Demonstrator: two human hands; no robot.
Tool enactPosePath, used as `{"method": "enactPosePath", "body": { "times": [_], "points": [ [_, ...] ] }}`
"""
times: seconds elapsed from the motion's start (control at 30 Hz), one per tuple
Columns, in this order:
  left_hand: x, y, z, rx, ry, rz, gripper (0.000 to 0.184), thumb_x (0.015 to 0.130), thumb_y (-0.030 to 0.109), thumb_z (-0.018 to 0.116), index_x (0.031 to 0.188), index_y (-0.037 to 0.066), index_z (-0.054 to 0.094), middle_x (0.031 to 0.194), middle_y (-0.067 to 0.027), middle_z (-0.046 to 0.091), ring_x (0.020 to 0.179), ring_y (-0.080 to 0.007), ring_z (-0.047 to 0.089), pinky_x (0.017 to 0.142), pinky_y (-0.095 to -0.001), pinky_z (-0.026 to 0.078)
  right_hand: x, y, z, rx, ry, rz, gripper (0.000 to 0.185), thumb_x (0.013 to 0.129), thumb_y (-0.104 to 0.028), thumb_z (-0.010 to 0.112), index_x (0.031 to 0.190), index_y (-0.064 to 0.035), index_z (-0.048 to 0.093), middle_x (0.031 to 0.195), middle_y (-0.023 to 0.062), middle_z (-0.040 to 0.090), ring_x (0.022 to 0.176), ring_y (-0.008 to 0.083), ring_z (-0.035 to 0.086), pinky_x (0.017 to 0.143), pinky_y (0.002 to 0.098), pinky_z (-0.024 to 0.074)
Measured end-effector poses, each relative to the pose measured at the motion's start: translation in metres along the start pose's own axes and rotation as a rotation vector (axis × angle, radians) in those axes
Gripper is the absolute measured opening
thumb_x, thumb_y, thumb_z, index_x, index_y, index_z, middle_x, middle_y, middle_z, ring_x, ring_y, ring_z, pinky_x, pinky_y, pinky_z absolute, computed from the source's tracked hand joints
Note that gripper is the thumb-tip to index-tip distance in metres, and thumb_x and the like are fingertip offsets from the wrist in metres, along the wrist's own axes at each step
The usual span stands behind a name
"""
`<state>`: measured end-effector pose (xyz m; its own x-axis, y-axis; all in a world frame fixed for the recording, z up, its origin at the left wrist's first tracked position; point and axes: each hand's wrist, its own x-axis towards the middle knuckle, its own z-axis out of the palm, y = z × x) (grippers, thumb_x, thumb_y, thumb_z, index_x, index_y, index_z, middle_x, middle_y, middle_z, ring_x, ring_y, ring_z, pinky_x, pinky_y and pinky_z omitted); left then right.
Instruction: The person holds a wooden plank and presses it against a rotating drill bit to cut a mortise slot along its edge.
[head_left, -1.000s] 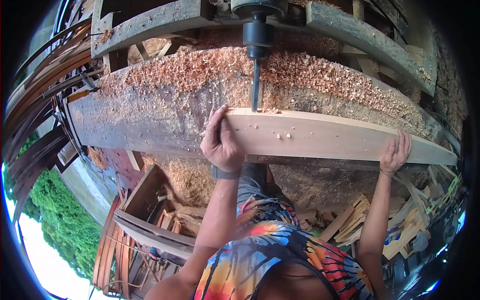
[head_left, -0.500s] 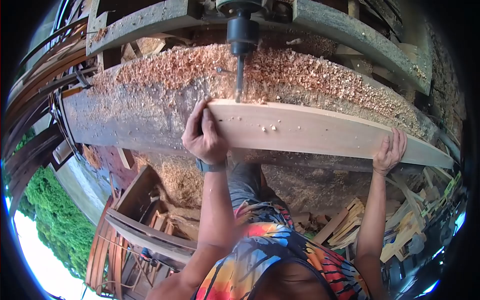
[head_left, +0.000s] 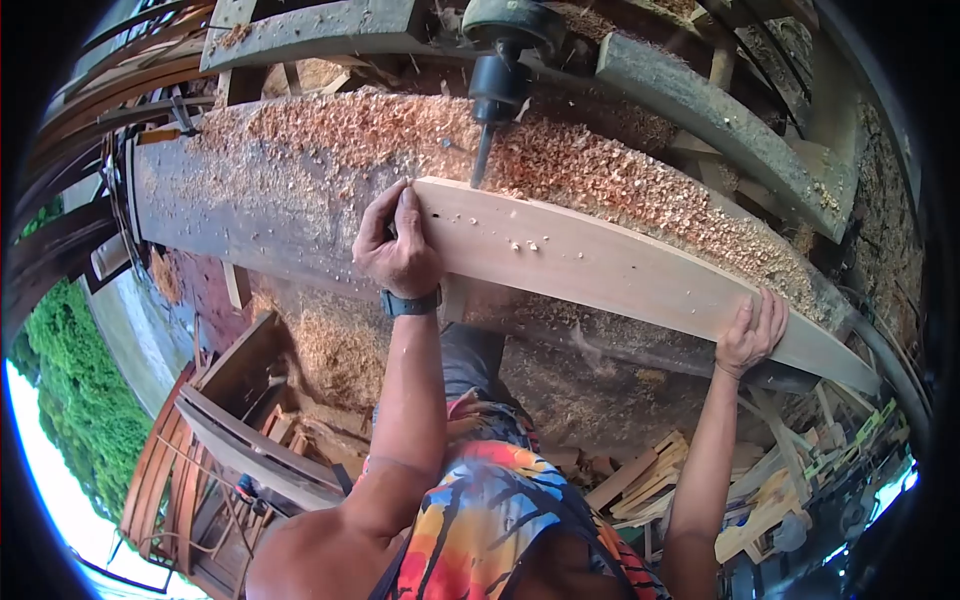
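Note:
A long pale wooden board, curved along its far edge, lies across the bench and narrows to the right. My left hand grips its left end, thumb on top, with a watch on the wrist. Toward the narrow end, my right hand holds the near edge, fingers over the top face. A drill-like bit in a dark chuck comes down at the board's far edge, close to my left hand. Whether the tip touches the wood, I cannot tell. A few chips lie on the board.
Wood shavings are heaped on the bench behind the board. Thick timber beams stand beyond, either side of the chuck. Offcuts lie below right, and a wooden frame stands below left.
The view has tilted, so the board slopes more steeply down to the right. Both hands keep their hold, and the bit stays at about the same place along the far edge.

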<state>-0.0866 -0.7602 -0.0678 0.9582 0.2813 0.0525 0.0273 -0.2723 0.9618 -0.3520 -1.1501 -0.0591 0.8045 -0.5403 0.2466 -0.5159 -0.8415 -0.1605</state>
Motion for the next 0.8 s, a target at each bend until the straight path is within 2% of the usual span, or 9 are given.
{"method": "enactPosePath", "body": {
  "times": [0.07, 0.17, 0.27, 0.37, 0.47, 0.57, 0.67, 0.7, 0.8],
  "points": [
    [0.002, 0.001, 0.002, 0.008, -0.003, 0.001, 0.017, 0.097, 0.003, 0.071, 0.111, -0.005, 0.077, 0.104, -0.0113, 0.078, 0.095, -0.0161, 0.071, 0.089, -0.0289, 0.055, 0.002, 0.0, 0.001, 0.012, 0.006, 0.011, 0.04, 0.098, -0.03, 0.062, 0.122, 0.0013, 0.07, 0.124, 0.0191, 0.067, 0.126, 0.0413, 0.056, 0.116, 0.0535, 0.0378],
    [0.008, 0.001, 0.009, -0.021, 0.001, 0.05, 0.013, 0.098, 0.002, 0.071, 0.109, -0.005, 0.076, 0.095, -0.0083, 0.078, 0.085, -0.0106, 0.07, 0.078, -0.0242, 0.055, 0.005, -0.001, 0.002, 0.01, 0.001, 0.02, 0.04, 0.098, -0.029, 0.062, 0.123, 0.0009, 0.07, 0.125, 0.0194, 0.067, 0.126, 0.0415, 0.056, 0.116, 0.0535, 0.0375],
    [0.014, 0.002, 0.016, -0.036, 0.003, 0.076, 0.013, 0.099, 0.001, 0.07, 0.109, -0.005, 0.076, 0.096, -0.0084, 0.077, 0.085, -0.0105, 0.07, 0.078, -0.0242, 0.056, 0.009, -0.002, 0.002, 0.002, -0.007, 0.038, 0.04, 0.098, -0.028, 0.062, 0.124, 0.0003, 0.07, 0.125, 0.0195, 0.067, 0.126, 0.0418, 0.056, 0.117, 0.0535, 0.0373],
    [0.018, 0.003, 0.017, -0.008, -0.045, 0.02, 0.017, 0.098, 0.002, 0.07, 0.112, -0.005, 0.076, 0.106, -0.012, 0.078, 0.096, -0.016, 0.071, 0.09, -0.0291, 0.054, 0.012, -0.002, 0.004, -0.007, -0.005, 0.048, 0.039, 0.098, -0.027, 0.061, 0.125, -0.0005, 0.071, 0.125, 0.0196, 0.067, 0.127, 0.0423, 0.055, 0.117, 0.0536, 0.0369],
    [0.022, 0.003, 0.021, 0.013, -0.051, 0.05, 0.016, 0.098, 0.002, 0.069, 0.112, -0.005, 0.076, 0.105, -0.0117, 0.078, 0.095, -0.0158, 0.071, 0.089, -0.0289, 0.054, 0.014, -0.003, 0.006, -0.008, 0.006, 0.068, 0.038, 0.098, -0.027, 0.061, 0.124, -0.0012, 0.071, 0.126, 0.019, 0.067, 0.127, 0.0423, 0.055, 0.117, 0.0533, 0.0369],
    [0.023, 0.003, 0.019, 0.027, -0.102, 0.001, 0.02, 0.101, 0.002, 0.066, 0.118, -0.005, 0.074, 0.111, -0.0131, 0.077, 0.101, -0.0176, 0.071, 0.094, -0.0306, 0.055, 0.013, 0.0, 0.007, -0.003, 0.018, 0.061, 0.039, 0.098, -0.029, 0.061, 0.124, -0.0016, 0.071, 0.126, 0.0181, 0.068, 0.127, 0.0422, 0.055, 0.117, 0.053, 0.0372],
    [0.03, -0.006, 0.02, -0.092, -0.204, 0.027, 0.026, 0.104, 0.002, 0.062, 0.127, -0.005, 0.071, 0.119, -0.0147, 0.076, 0.112, -0.0199, 0.071, 0.101, -0.0326, 0.054, 0.015, -0.003, 0.006, 0.01, 0.023, 0.067, 0.038, 0.099, -0.029, 0.061, 0.123, -0.0021, 0.071, 0.125, 0.0171, 0.068, 0.127, 0.0417, 0.055, 0.116, 0.053, 0.0376],
    [0.034, -0.006, 0.017, -0.065, -0.267, 0.09, 0.029, 0.104, 0.001, 0.06, 0.131, -0.005, 0.069, 0.12, -0.0149, 0.077, 0.113, -0.0196, 0.072, 0.1, -0.0308, 0.055, 0.014, -0.002, 0.007, 0.015, 0.029, 0.076, 0.038, 0.099, -0.029, 0.062, 0.123, -0.0028, 0.071, 0.126, 0.017, 0.068, 0.127, 0.0417, 0.055, 0.116, 0.0531, 0.038],
    [0.036, -0.004, 0.011, -0.06, -0.373, 0.058, 0.029, 0.105, 0.002, 0.059, 0.131, -0.002, 0.07, 0.12, -0.0137, 0.077, 0.112, -0.0177, 0.072, 0.099, -0.0308, 0.056, 0.01, 0.004, 0.012, 0.01, 0.055, 0.079, 0.037, 0.098, -0.029, 0.063, 0.124, -0.0034, 0.071, 0.126, 0.0175, 0.068, 0.129, 0.0419, 0.055, 0.116, 0.0531, 0.0378]
  ]
}}
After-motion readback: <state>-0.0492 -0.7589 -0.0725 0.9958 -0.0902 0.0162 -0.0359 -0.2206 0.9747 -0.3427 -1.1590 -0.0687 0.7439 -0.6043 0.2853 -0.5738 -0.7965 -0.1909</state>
